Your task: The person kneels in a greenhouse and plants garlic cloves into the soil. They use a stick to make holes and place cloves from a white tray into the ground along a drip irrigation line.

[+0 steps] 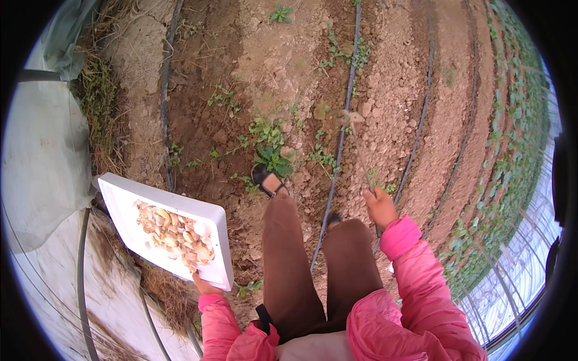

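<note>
My left hand (207,285) grips the near edge of a white foam tray (216,243), whose underside hides most of the fingers. In the tray lies a heap of what look like garlic cloves (174,230), with papery skins among them. My right hand (380,208) is closed around the thin handle of a small hand hoe (356,135). The hoe's head is raised or held over the soil near a black drip line, slightly blurred; whether it touches the ground I cannot tell.
Black drip irrigation hoses (349,85) run along the bare soil. Small weeds (273,160) grow by my sandalled foot (269,180). Leafy crop rows (515,122) stand at the right. Plastic sheeting (45,153) and dry grass (101,113) border the left side.
</note>
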